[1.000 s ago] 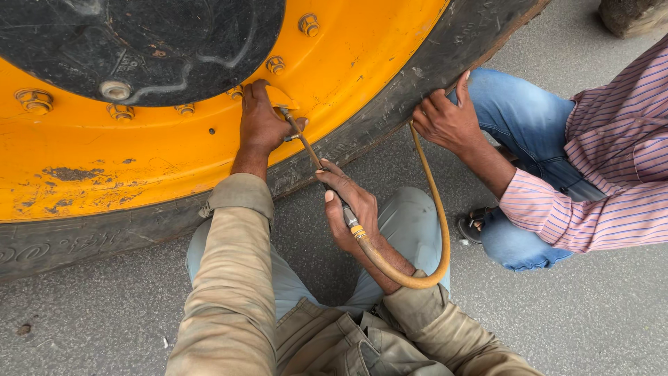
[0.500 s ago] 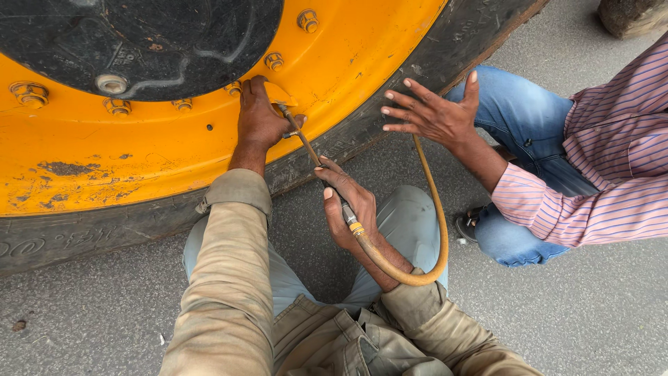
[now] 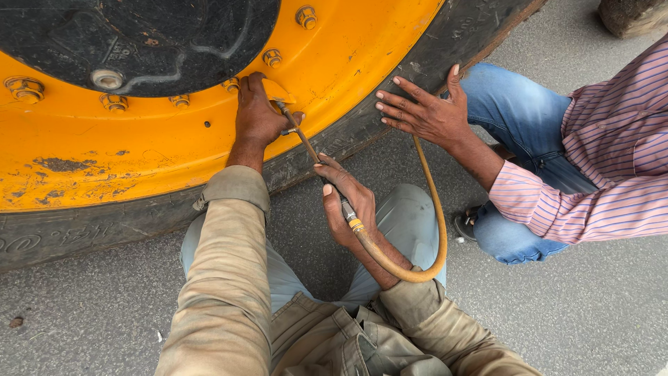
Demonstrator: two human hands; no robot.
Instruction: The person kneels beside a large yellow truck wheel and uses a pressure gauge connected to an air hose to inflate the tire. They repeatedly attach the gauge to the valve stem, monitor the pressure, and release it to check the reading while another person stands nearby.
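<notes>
Grey pavement [image 3: 591, 313] lies under a big yellow wheel rim [image 3: 139, 160] ringed by its black tyre [image 3: 431, 63]. At the rim's valve the left hand [image 3: 256, 115] presses, fingers closed about the tip of a thin metal air chuck [image 3: 300, 136]. Lower down, the right hand [image 3: 348, 205] is clamped on that tool's handle, where the orange hose [image 3: 438, 230] joins. Stiff stem and springy hose look light, best gripped at the handle. A co-worker's hand [image 3: 424, 111], fingers spread, rests against the tyre nearby, narrowing room rightward.
</notes>
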